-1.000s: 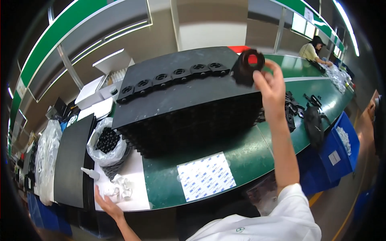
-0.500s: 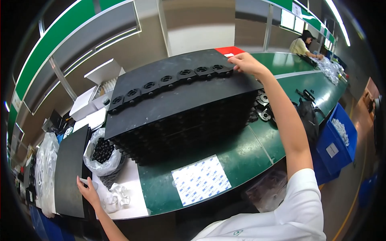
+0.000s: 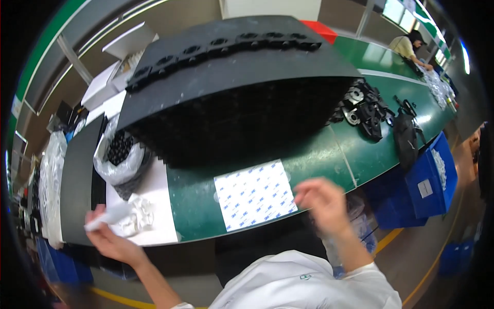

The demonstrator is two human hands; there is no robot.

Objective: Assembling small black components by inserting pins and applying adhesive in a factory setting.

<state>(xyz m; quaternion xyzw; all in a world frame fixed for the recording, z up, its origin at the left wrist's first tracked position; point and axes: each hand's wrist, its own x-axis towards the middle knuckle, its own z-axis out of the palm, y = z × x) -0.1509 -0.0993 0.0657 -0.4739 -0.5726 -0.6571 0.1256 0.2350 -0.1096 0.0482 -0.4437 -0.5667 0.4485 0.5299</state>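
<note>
My left hand [image 3: 110,239] is at the lower left, closed around a small white tube-like piece [image 3: 107,216] above a white sheet with clear plastic bits [image 3: 139,216]. My right hand [image 3: 321,198] is blurred and close to my body, fingers apart with nothing seen in it, at the right edge of a white sticker sheet with blue marks [image 3: 254,194] lying on the green table [image 3: 319,154]. Behind the sheet stands a tall stack of black trays [image 3: 231,103], with a row of black round parts [image 3: 221,46] along its far top edge.
A clear bag of black parts [image 3: 121,154] sits left of the stack, beside a dark flat panel [image 3: 77,175]. Loose black and metal parts [image 3: 365,105] lie to the right. Blue bins [image 3: 427,180] stand below the table's right edge. Another person [image 3: 409,46] works at the far right.
My right hand has left the far top of the tray stack and drawn back toward my body, over the sticker sheet. My left hand has lifted a white piece.
</note>
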